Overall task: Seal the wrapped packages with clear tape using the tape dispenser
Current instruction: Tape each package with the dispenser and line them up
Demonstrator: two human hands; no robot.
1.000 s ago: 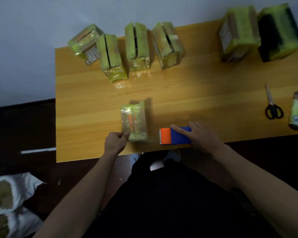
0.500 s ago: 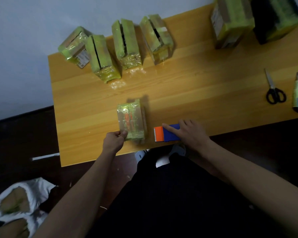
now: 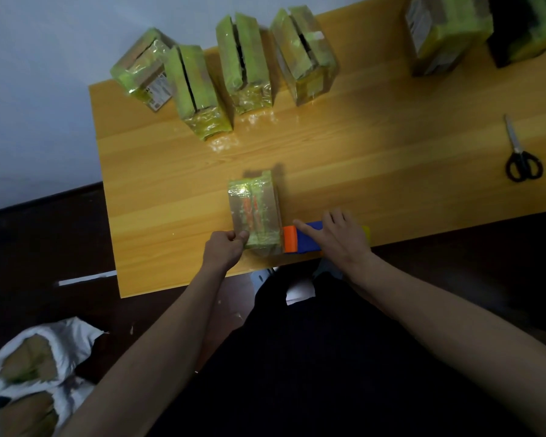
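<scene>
The orange-and-blue plastic tape dispenser (image 3: 300,242) now touches the green film-wrapped package (image 3: 255,212); right hand (image 3: 341,239) grips it, left hand (image 3: 223,250) fingers pinch the package's corner.

no text is legible; the labels on the wrapped packages (image 3: 145,69) are too blurred.

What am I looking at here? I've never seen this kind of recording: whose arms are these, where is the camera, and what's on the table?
No robot: a person wears the camera on the head, looking down at their own arms. The left hand pinches the near corner of a clear-wrapped package. The right hand grips a blue and orange tape dispenser, its orange end against the package's right side. On the wooden table stand four wrapped packages in a row at the back, two larger ones far right, and scissors.
</scene>
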